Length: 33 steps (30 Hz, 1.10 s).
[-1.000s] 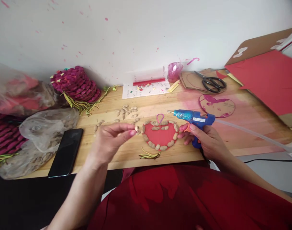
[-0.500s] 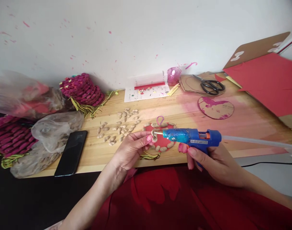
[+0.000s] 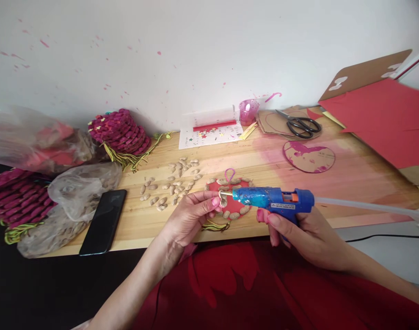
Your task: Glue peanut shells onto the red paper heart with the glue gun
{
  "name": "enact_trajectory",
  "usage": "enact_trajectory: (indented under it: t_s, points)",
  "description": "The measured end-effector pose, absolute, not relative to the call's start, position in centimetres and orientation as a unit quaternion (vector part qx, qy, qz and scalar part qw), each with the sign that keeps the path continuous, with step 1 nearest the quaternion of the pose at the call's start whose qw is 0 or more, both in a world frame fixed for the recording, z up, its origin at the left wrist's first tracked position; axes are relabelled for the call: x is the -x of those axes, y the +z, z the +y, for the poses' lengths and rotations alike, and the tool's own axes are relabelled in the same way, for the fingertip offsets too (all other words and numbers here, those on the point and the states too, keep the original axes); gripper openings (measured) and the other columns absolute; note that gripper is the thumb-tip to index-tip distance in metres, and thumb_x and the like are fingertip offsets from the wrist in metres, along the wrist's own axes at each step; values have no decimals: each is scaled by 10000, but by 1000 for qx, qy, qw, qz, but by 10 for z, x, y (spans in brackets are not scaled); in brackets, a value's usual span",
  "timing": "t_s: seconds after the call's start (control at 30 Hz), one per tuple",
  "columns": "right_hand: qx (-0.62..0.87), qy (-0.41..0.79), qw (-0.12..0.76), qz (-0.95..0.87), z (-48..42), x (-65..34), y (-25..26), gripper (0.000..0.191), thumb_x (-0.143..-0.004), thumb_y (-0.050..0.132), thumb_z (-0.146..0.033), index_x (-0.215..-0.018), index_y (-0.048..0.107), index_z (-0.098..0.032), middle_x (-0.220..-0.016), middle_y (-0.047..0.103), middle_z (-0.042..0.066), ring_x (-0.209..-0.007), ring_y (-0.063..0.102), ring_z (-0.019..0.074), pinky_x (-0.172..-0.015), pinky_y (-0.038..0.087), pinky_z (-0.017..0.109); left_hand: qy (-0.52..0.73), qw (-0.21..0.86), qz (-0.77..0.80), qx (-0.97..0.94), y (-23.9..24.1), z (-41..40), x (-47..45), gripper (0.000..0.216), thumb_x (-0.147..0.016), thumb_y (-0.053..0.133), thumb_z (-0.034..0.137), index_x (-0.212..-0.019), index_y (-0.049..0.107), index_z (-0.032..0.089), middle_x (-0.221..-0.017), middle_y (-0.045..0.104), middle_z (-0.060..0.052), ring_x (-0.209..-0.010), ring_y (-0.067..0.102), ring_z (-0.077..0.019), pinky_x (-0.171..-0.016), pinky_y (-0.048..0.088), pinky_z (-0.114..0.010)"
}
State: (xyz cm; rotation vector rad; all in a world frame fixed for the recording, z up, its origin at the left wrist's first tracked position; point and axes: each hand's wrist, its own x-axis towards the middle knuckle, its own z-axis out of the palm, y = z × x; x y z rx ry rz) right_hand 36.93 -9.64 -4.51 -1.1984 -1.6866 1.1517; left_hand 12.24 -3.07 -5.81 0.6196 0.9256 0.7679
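Note:
Pinched between the thumb and fingers of my left hand is a peanut. My right hand grips a blue hot glue gun level, a clear glue stick poking from its rear. The gun's metal nozzle touches or nearly touches the peanut. Below them on the table lies a red heart edged with peanuts, with a pink loop at the top and yellow-green strings at the bottom; the hands and gun hide part of it. Several loose peanuts are spread to the left of it.
A black phone lies near the table's front edge, beside a plastic bag and purple peanut bundles. Black scissors, a cardboard heart, a pink cup and red sheets are at the back and right.
Both hands keep nearly the same pose, with the nozzle still at the peanut. The glue gun has shifted very slightly left, and the whole view has moved a little.

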Motion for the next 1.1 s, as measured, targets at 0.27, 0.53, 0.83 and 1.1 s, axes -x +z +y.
enact_trajectory:
  t_s: [0.27, 0.53, 0.83, 1.1]
  points:
    - [474, 473, 368, -645, -98, -370, -48, 320, -1047, 520, -450, -848, 622, -221, -604, 648, -22, -497, 564, 95, -450, 448, 206, 354, 779, 432, -285, -55, -32, -121, 364, -573, 999, 293, -814, 798, 109, -675, 715, -29, -596, 615, -62, -579, 476, -141]
    - [471, 481, 378, -635, -98, -370, -50, 265, -1052, 522, -427, -894, 609, -232, -627, 648, -40, -488, 546, 82, -447, 435, 200, 355, 778, 435, -282, -58, -31, -122, 399, -540, 1012, 311, -819, 807, 113, -679, 721, -21, -604, 627, -59, -582, 495, -133]
    - [476, 475, 372, -640, -97, -369, -48, 290, -1051, 517, -434, -861, 587, -226, -613, 641, -36, -482, 538, 86, -442, 425, 213, 357, 778, 437, -278, -58, -32, -121, 382, -550, 1009, 307, -824, 810, 128, -689, 729, -17, -614, 635, -58, -609, 512, -134]
    - [483, 469, 370, -640, -98, -370, -46, 307, -1051, 517, -431, -843, 597, -219, -596, 638, -31, -484, 533, 93, -451, 417, 228, 367, 771, 435, -285, -59, -31, -121, 363, -569, 1002, 287, -827, 810, 118, -706, 731, -29, -627, 635, -63, -600, 499, -136]
